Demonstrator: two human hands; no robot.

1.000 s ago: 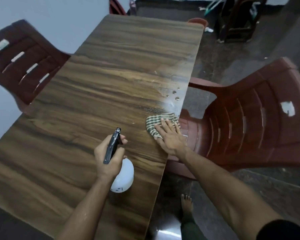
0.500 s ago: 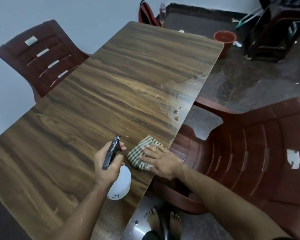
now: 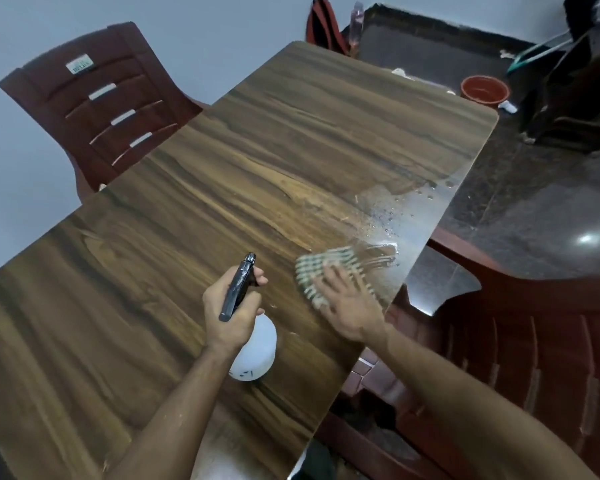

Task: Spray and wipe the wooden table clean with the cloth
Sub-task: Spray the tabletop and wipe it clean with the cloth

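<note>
Droplets (image 3: pixel 383 216) located just beyond cloth (image 3: pixel 321 271), toward far table (image 3: pixel 222 188) edge; cloth pressed under flat right hand (image 3: pixel 349 306), nearer; spray bottle (image 3: pixel 248 337) gripped by left hand (image 3: pixel 231 313).

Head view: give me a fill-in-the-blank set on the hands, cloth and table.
1. The left hand grips a white plastic ____ with a black trigger head.
2. The right hand presses flat on the green-and-white checked ____.
3. Water droplets sit on the brown wooden table near its ____ edge.

Missing: spray bottle; cloth; right
</note>
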